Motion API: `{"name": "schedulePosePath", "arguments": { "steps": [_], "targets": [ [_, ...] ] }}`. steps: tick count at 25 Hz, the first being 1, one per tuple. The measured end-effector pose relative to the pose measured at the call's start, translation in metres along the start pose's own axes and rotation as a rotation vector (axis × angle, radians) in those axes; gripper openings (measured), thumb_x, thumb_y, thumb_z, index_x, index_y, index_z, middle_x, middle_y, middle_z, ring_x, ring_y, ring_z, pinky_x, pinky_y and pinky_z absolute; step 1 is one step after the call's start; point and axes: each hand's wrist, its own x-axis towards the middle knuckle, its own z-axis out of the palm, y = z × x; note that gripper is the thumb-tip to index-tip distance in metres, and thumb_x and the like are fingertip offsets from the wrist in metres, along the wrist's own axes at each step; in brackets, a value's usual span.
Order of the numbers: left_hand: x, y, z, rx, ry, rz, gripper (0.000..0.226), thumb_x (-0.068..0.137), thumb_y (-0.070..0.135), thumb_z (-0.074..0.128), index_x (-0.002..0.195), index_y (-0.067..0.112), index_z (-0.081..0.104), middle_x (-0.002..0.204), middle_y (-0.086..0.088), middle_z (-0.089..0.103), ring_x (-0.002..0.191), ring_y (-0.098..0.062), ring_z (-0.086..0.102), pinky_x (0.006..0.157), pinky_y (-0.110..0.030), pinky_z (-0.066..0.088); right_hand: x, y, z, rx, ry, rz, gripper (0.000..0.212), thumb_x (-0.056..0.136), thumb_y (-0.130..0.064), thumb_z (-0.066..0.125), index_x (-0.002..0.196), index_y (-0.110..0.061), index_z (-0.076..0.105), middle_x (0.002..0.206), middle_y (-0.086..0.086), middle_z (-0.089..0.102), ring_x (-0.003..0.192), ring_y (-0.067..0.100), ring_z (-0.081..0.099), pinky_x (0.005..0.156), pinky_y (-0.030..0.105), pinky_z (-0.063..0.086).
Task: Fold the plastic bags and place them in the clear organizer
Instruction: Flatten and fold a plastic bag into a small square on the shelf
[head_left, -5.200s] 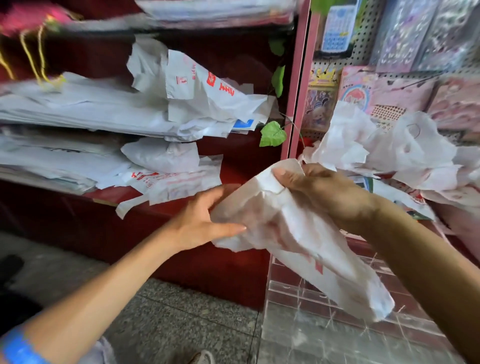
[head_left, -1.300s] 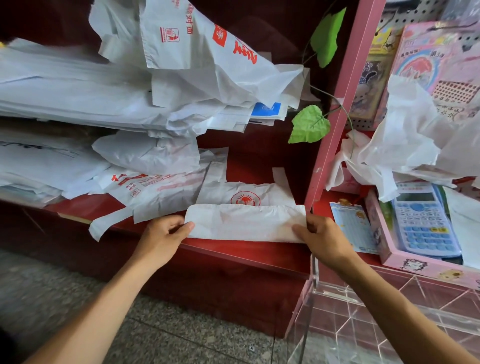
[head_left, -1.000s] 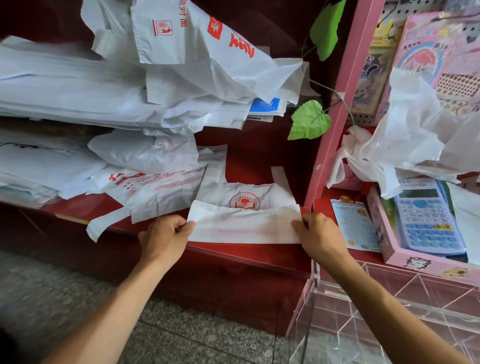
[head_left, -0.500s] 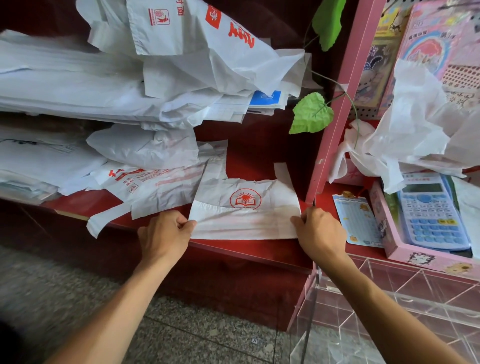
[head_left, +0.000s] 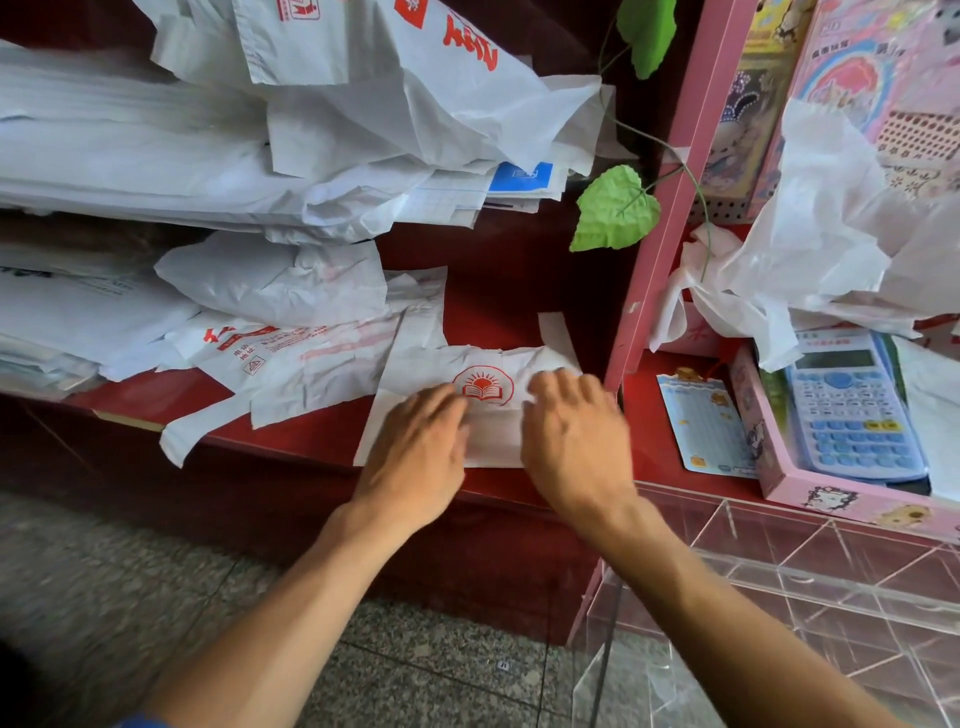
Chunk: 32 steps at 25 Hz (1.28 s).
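Both hands press flat on the bag (head_left: 488, 415) on the red shelf (head_left: 311, 441). The left hand (head_left: 415, 457) and right hand (head_left: 576, 441) have straight fingers, gripping nothing. The organizer (head_left: 779, 597) sits lower right.

Two bare forearms, nothing worn on either wrist.
The left hand (head_left: 415, 457) and right hand (head_left: 574, 441) wear no gloves or rings; a blue edge (head_left: 137, 721) shows near the left elbow.

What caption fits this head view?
Both hands, left hand and right hand, press a white plastic bag flat on the red shelf.
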Motion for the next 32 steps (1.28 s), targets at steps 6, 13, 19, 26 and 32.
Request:
{"name": "schedulePosePath", "arguments": {
  "steps": [6,13,19,26,32],
  "targets": [
    [-0.001,-0.002,0.023,0.008,-0.297,-0.066,0.081,0.084,0.056,0.007,0.157,0.023,0.020,0.165,0.002,0.014,0.152,-0.016,0.011,0.122,-0.033,0.005,-0.015,-0.011,0.020,0.111,-0.562,-0.079,0.077,0.087,-0.036,-0.001,0.157,-0.008,0.013,0.165,0.011,0.012,0.152,0.026,0.010,0.123,0.038,0.007],
    [-0.014,-0.028,-0.009,0.166,-0.466,-0.320,0.114,0.065,0.094,0.000,0.158,0.029,-0.006,0.164,0.004,-0.016,0.151,-0.014,-0.014,0.121,-0.043,-0.005,-0.014,0.016,0.001,-0.161,-0.714,0.053,0.082,0.097,-0.066,0.007,0.156,-0.010,-0.008,0.164,0.010,-0.012,0.152,0.025,-0.012,0.119,0.049,-0.016],
    [-0.026,-0.050,-0.024,0.111,-0.507,-0.220,0.116,0.066,0.097,0.025,0.156,0.033,-0.008,0.160,0.015,-0.017,0.149,-0.007,-0.015,0.122,-0.036,-0.005,-0.023,0.035,-0.017,-0.154,-0.714,-0.025,0.102,0.082,-0.083,0.004,0.157,-0.015,-0.007,0.165,0.002,-0.011,0.152,0.018,-0.011,0.118,0.053,-0.016],
    [-0.053,-0.087,-0.035,-0.073,-0.110,-0.075,0.075,0.069,-0.006,0.083,0.134,0.024,0.060,0.138,0.008,0.056,0.132,-0.018,0.052,0.109,-0.029,0.038,-0.040,0.052,-0.033,-0.064,-0.590,-0.202,0.088,0.085,-0.071,0.049,0.156,-0.031,0.015,0.162,-0.012,0.022,0.152,0.020,0.008,0.121,0.053,-0.008],
    [-0.057,-0.099,-0.046,-0.255,-0.031,-0.171,0.070,0.072,-0.015,0.076,0.108,0.045,0.067,0.117,0.013,0.066,0.112,0.005,0.059,0.094,-0.008,0.045,-0.042,0.068,-0.027,0.305,-0.403,-0.173,0.060,0.078,-0.050,0.060,0.133,-0.027,0.060,0.126,-0.004,0.067,0.122,0.029,0.055,0.101,0.055,0.043]
  ]
}}
